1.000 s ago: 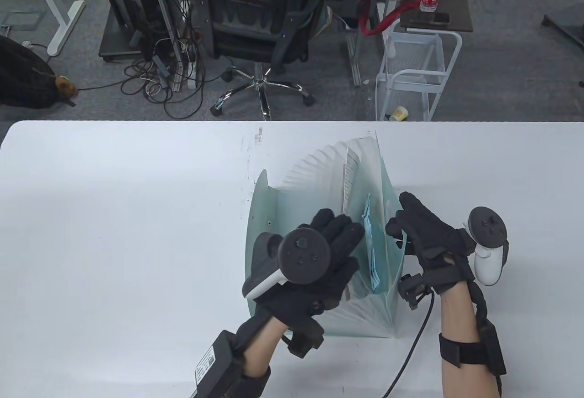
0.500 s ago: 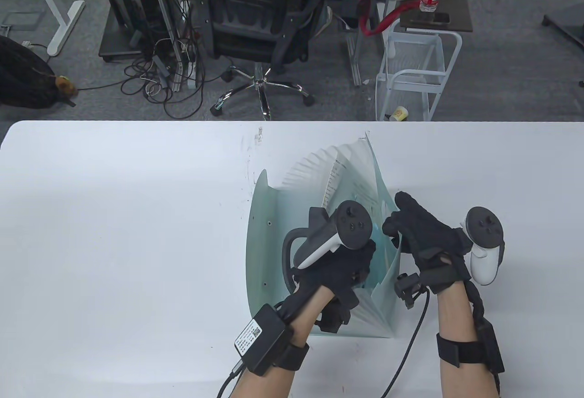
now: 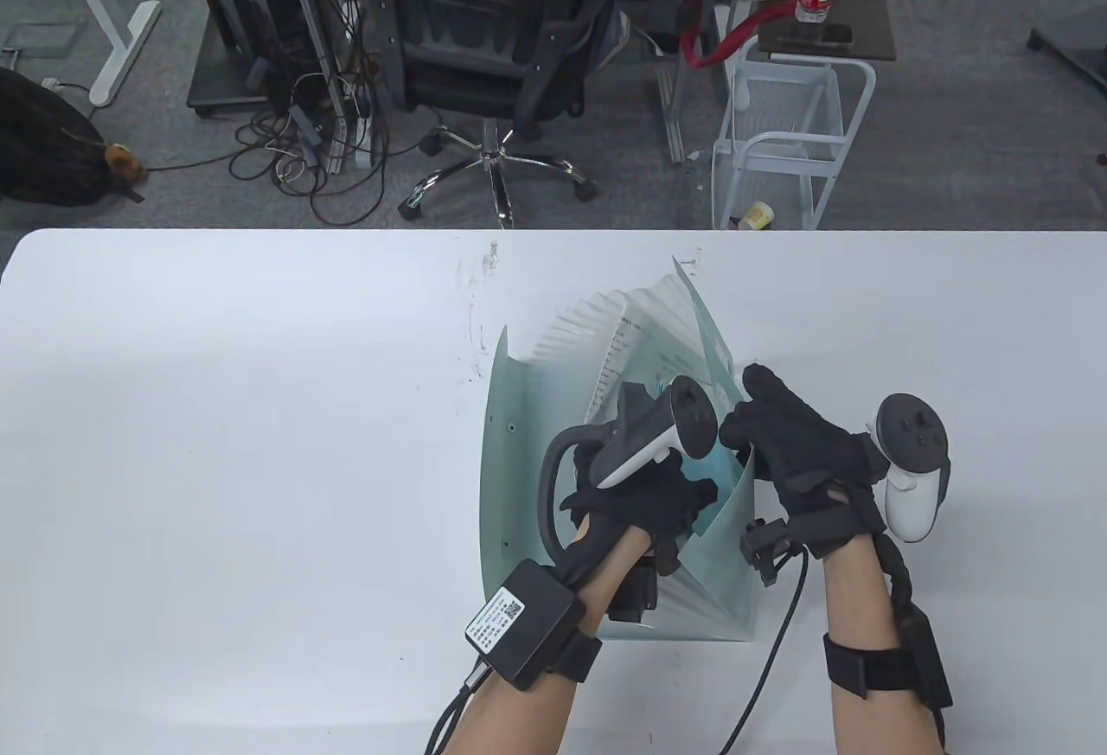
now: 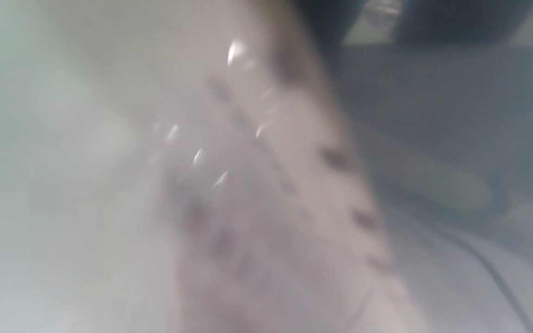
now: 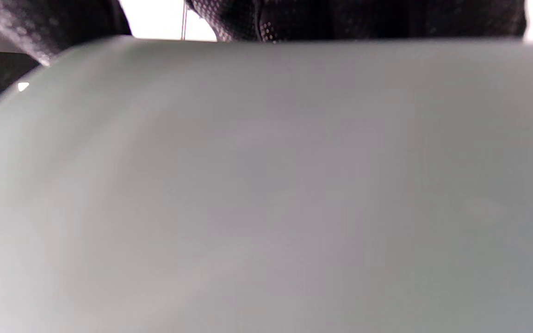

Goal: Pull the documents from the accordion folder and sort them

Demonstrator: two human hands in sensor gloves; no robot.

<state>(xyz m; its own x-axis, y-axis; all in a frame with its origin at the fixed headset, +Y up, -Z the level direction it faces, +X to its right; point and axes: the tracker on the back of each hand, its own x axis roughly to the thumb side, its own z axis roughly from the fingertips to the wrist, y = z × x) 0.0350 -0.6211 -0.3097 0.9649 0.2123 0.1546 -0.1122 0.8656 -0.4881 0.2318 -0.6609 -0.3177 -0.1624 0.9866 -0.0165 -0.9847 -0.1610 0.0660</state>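
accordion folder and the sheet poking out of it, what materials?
Accordion folder: looks like thin translucent plastic, pale green, semi-gloss; the table shows faintly through its flap and the pleats hold their fan shape. Sheet: likely plain paper, matte white with printed lines, bending softly.

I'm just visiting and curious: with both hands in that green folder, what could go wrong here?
The accordion folder stands fanned open, steadied by the right hand on its side panel; it might tip. The left hand reaches among the pockets, so the printed sheet could crease or snag.
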